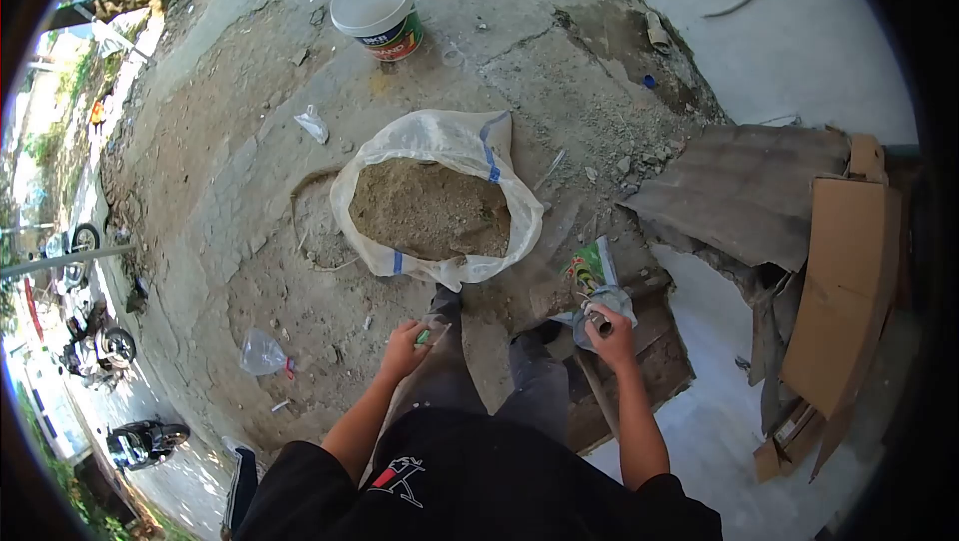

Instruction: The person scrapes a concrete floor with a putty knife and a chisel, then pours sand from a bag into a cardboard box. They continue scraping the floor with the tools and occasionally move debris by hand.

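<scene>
My left hand (pixel 405 351) is closed on a small green-and-clear piece (pixel 424 337), which looks like plastic, in front of my left leg. My right hand (pixel 613 334) is wrapped round a short brown handle (pixel 600 323) with its round end facing up; its other end is hidden. Around and behind that hand show a greyish plastic bag (pixel 611 296) and a green printed packet (pixel 593 263). Just beyond my feet stands a white woven sack (pixel 425 131), its mouth spread wide, full of brown sandy soil (pixel 430 206).
A white paint bucket (pixel 374 3) stands farther off. On the left lie a clear plastic bottle (pixel 263 352) and a white scrap (pixel 312 124). To the right are a corrugated sheet (pixel 744 186), a cardboard box (pixel 841 291) and a white wall (pixel 779 31). Motorcycles (pixel 145 443) are parked far left.
</scene>
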{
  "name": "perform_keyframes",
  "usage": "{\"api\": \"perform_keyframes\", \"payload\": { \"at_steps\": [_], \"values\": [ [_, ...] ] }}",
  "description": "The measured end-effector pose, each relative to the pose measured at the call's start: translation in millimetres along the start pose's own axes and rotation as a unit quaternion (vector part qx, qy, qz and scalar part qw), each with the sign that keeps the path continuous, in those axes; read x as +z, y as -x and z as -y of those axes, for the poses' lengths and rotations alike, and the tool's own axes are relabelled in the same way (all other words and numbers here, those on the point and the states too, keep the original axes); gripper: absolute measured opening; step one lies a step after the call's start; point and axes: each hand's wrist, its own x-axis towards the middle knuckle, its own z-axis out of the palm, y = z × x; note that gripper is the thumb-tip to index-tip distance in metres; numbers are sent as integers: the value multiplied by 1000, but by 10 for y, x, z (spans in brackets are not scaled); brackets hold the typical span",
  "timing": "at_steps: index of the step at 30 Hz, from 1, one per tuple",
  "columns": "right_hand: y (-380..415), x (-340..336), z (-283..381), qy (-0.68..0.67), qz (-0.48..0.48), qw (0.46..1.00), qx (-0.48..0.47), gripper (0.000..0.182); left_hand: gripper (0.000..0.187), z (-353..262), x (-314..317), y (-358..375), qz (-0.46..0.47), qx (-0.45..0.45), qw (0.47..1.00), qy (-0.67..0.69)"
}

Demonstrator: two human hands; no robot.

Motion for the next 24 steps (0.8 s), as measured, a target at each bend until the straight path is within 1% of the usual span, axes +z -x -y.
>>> {"api": "perform_keyframes", "payload": {
  "at_steps": [1, 3, 4, 5, 7, 8, 9, 10, 11, 13, 14, 16, 18, 20, 22, 23, 24],
  "values": [
    [15, -37, 78, -2, 2, 1000, 3, 30, 27, 131, -42, 121, -20, -30, 999, 18],
    [31, -25, 173, 5, 8, 1000, -24, 29, 26, 454, -65, 402, -66, -85, 994, 33],
    [41, 22, 169, 12, 13, 1000, -13, 27, 26, 577, -62, 608, -90, -113, 989, 31],
    [30, 66, 137, 19, 19, 1000, -3, 25, 26, 680, -41, 864, -104, -123, 986, 39],
    [-38, 183, 40, 30, 63, 997, -16, 24, 22, 802, 58, 1398, -171, -210, 960, 72],
    [-66, 281, -13, 41, 65, 997, -18, 24, 22, 835, 134, 1626, -179, -221, 956, 74],
    [-46, 399, -97, 53, 70, 996, -15, 24, 19, 844, 221, 1901, -219, -268, 930, 126],
    [-53, 543, -214, 68, 62, 995, -36, 23, 15, 818, 327, 2241, -254, -317, 897, 175],
    [-15, 666, -316, 68, 79, 994, -33, 23, 15, 798, 409, 2530, -254, -333, 891, 175],
    [-56, 897, -349, 5, 110, 992, 54, 26, 12, 828, 539, 2873, -266, -366, 873, 181],
    [-46, 1030, -357, -18, 108, 993, 40, 23, 12, 863, 598, 3015, -269, -370, 870, 184],
    [14, 1250, -205, -30, 116, 992, 44, 20, 11, 1042, 718, 3252, -273, -395, 859, 180],
    [27, 1554, -27, -44, 118, 991, 46, 18, 11, 1226, 726, 3338, -269, -382, 863, 190],
    [56, 1968, 69, -69, 104, 990, 69, 16, 11, 1436, 549, 3239, -261, -370, 869, 200],
    [112, 2380, 226, -82, 99, 988, 84, 16, 10, 1496, 278, 3072, -252, -333, 896, 154],
    [124, 2587, 393, -81, 88, 990, 75, 15, 10, 1543, 168, 2999, -253, -338, 892, 160],
    [90, 2802, 549, -66, 88, 990, 89, 15, 10, 1625, 21, 2901, -262, -325, 885, 206]
  ]
}}
